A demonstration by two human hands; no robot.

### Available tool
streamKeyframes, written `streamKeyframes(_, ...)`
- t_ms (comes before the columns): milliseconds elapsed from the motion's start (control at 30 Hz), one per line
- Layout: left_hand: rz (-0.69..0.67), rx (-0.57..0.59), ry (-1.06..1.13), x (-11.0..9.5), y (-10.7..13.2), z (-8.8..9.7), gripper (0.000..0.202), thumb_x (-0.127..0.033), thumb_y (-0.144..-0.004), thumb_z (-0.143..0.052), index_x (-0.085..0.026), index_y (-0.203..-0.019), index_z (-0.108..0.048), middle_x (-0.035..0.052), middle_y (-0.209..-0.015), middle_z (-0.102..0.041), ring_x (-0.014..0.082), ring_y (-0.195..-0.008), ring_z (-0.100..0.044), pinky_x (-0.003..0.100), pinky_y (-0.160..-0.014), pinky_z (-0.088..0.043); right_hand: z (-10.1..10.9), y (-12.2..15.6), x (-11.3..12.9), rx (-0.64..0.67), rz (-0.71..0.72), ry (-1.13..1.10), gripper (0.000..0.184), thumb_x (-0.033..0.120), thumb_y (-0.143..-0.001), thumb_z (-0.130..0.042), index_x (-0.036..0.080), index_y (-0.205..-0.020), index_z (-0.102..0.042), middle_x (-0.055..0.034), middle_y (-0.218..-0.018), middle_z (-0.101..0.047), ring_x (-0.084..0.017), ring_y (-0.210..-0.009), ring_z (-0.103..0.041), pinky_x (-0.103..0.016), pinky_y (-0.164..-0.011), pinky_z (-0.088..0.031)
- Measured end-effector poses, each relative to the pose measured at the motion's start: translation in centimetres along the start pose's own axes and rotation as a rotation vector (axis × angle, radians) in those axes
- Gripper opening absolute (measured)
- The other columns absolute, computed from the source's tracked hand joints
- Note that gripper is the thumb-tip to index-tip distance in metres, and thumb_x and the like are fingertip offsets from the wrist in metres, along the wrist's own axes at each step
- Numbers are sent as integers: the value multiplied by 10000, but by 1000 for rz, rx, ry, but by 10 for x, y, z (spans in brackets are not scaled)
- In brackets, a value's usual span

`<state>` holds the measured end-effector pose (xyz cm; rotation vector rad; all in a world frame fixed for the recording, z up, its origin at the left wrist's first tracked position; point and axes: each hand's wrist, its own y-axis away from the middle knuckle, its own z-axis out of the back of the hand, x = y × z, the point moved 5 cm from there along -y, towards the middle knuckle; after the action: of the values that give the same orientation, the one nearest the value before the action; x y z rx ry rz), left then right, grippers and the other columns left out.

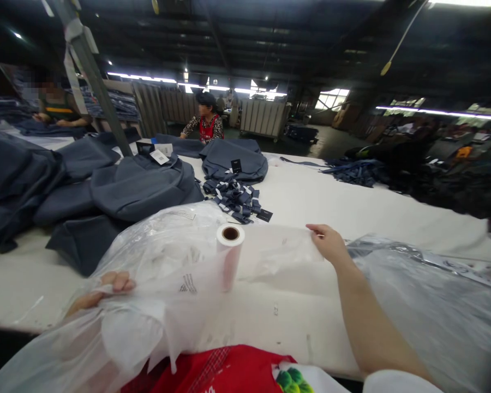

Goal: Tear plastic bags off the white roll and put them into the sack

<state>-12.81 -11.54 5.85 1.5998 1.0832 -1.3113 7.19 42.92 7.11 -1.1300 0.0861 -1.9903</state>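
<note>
A roll of translucent plastic film (231, 246) with a brown core stands upright on the white table (265, 322) in front of me. To its left, my left hand (111, 290) is closed around a bunched length of printed film (188, 297), which hangs over the table's near edge and across my red apron. My right hand (328, 243) is to the right of the roll, its thumb and fingers pinching the edge of a translucent film sheet (288, 248) that stretches toward the roll. Part of the left hand is covered by plastic.
Heaped dark blue-grey fabric goods (147, 183) lie at the left. Behind the roll are bundled straps (239, 199) and black tags (264, 215). Clear plastic (429, 305) covers the right side. A metal post (100, 82) rises at left; a co-worker (207, 123) is across the table.
</note>
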Motion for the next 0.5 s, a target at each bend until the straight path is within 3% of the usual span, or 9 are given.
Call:
streamKeyframes(67,-20,79,114,0,3,-13,508,-605,-519,-733,-220,-522,-401,-26,-513,-440,109,-456,-399,260,-412,-398,4,12,49,-28,117,24,491,235,-723,-603,219,-1209,-671,-99,-1288,-600,-281,-1135,-595,-466,-1021,-471)
streamKeyframes(133,6,157,81,-1,8,-29,451,-581,-586,-729,-216,-557,-465,-38,-508,-438,89,-406,-346,246,-372,-323,2,30,114,7,406,-2,563,225,-796,-595,233,-1358,-554,-105,-1402,-516,-297,-1295,-490,-499,-1108,-399)
streamKeyframes(200,-69,108,-159,-7,13,-41,398,-592,-677,-687,-207,-709,-594,-23,-585,-550,106,-440,-427,247,-413,-354,-13,47,172,194,627,-91,591,291,-854,-633,260,-1424,-479,-108,-1455,-467,-292,-1346,-443,-484,-1135,-379)
streamKeyframes(267,-198,9,-492,-12,18,-52,443,-560,-685,-712,-210,-951,-659,14,-798,-689,166,-631,-601,271,-579,-466,-35,60,214,390,809,-142,675,397,-836,-702,268,-1448,-449,-118,-1510,-408,-310,-1396,-379,-494,-1160,-340)
streamKeyframes(333,-244,-2,-802,-10,23,-63,575,-522,-648,-765,-248,-1140,-649,33,-1022,-730,243,-881,-669,329,-788,-495,-60,66,238,533,940,-152,737,481,-790,-751,258,-1434,-470,-127,-1541,-367,-330,-1433,-313,-518,-1179,-291)
streamKeyframes(367,-219,51,-918,-5,25,-68,581,-530,-658,-760,-265,-1164,-655,32,-1037,-738,263,-928,-674,348,-831,-487,-73,66,245,585,988,-155,719,496,-787,-754,248,-1412,-498,-132,-1532,-383,-329,-1430,-314,-520,-1179,-286)
streamKeyframes(433,-177,197,-1001,6,28,-74,418,-562,-774,-656,-277,-1077,-702,22,-972,-750,253,-906,-680,340,-826,-480,-94,65,252,653,1043,-174,584,462,-842,-713,217,-1351,-563,-145,-1454,-475,-300,-1370,-399,-485,-1151,-335)
streamKeyframes(500,-189,303,-933,12,31,-74,363,-547,-895,-504,-252,-888,-715,13,-877,-739,211,-842,-670,296,-786,-473,-108,64,255,671,1065,-201,419,384,-923,-628,192,-1295,-608,-144,-1332,-569,-256,-1253,-500,-434,-1102,-395)
